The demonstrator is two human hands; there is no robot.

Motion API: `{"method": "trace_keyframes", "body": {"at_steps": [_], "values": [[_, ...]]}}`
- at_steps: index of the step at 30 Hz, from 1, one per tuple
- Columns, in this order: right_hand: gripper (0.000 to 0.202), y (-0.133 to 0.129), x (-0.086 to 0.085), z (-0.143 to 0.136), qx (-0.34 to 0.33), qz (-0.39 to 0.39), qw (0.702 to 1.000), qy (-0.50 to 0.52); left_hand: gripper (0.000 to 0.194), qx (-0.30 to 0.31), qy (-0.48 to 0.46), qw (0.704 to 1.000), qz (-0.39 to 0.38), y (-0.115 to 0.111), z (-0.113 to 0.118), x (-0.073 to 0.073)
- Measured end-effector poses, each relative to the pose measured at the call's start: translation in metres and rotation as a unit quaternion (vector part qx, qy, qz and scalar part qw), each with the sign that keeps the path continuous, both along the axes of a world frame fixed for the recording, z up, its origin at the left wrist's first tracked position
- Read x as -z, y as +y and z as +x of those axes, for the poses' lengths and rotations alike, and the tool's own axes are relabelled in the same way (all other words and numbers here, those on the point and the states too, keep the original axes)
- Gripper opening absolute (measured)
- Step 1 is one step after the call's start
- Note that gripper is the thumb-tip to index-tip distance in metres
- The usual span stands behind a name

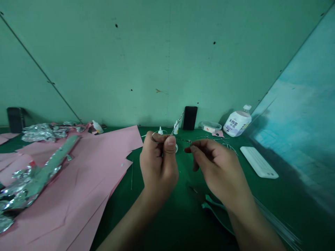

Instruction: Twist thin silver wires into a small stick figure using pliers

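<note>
A thin twisted wire (183, 140) stretches between my two hands above the green table. My left hand (159, 164) is closed, pinching the wire between thumb and forefinger, and a thin loop curves out beside that forefinger. From the same pinch a twisted end slants up toward the wall. My right hand (221, 165) pinches the wire's other end with thumb and forefinger. Below my right hand, pliers (209, 204) with green handles lie on the table, partly hidden by the forearm.
Pink paper sheets (99, 160) and crumpled foil (42, 132) cover the left side. Along the wall are a black phone (190, 118), small glue bottles (97, 127), a clear plastic box (210, 126) and a large bottle (237, 122). A white rectangular object (258, 162) and straight wires (278, 221) lie right.
</note>
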State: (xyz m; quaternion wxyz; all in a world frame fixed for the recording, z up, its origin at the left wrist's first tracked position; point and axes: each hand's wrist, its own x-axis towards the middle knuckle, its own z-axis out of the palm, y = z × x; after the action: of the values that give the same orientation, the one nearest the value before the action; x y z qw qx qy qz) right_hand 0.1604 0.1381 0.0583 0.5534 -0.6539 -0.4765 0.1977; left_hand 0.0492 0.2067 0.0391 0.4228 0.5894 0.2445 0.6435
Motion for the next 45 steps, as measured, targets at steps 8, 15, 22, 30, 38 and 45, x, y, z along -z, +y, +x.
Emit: {"method": "trace_keyframes", "body": {"at_steps": [8, 15, 22, 30, 38, 45], "values": [[0.015, 0.001, 0.006, 0.000, 0.059, 0.066, 0.987, -0.132, 0.023, 0.038, -0.025, 0.999, -0.016, 0.001, 0.001, -0.005], [0.012, 0.003, 0.010, -0.004, 0.116, 0.126, 0.967, -0.186, 0.024, 0.081, -0.132, 0.981, -0.117, 0.004, 0.008, -0.006], [0.013, 0.004, 0.011, -0.005, 0.074, 0.114, 0.987, -0.083, 0.028, 0.098, -0.157, 0.965, -0.184, 0.006, 0.009, -0.007], [0.013, 0.004, 0.010, -0.007, 0.034, 0.099, 0.994, 0.030, 0.024, 0.117, -0.168, 0.962, -0.184, 0.005, 0.011, -0.007], [0.024, 0.011, 0.020, -0.004, 0.026, 0.111, 0.982, 0.149, 0.026, 0.128, -0.180, 0.956, -0.194, 0.006, 0.010, -0.010], [0.027, 0.015, 0.014, 0.000, 0.045, 0.058, 0.941, 0.331, 0.024, 0.151, -0.178, 0.958, -0.165, 0.007, 0.009, -0.006]]}}
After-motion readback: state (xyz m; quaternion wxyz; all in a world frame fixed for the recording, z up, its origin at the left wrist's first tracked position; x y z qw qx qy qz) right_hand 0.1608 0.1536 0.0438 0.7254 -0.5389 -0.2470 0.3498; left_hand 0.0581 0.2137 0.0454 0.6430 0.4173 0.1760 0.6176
